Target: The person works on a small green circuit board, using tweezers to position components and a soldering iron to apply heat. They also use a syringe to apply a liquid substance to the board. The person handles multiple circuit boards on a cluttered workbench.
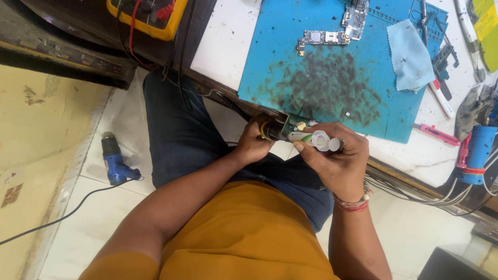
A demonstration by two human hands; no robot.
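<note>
Just off the tabletop's [223, 46] near edge, the left hand [252, 142] grips a dark tool [273, 131]; the right hand [337, 158] closes around a small white tube [316, 140].

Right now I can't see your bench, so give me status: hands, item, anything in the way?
Left hand shut on dark tool handle. Right hand shut on small white tube. Both off blue mat edge. Nothing between them.

One head-worn camera looks steeply down, close over the lap and blue mat [290, 62].
</note>
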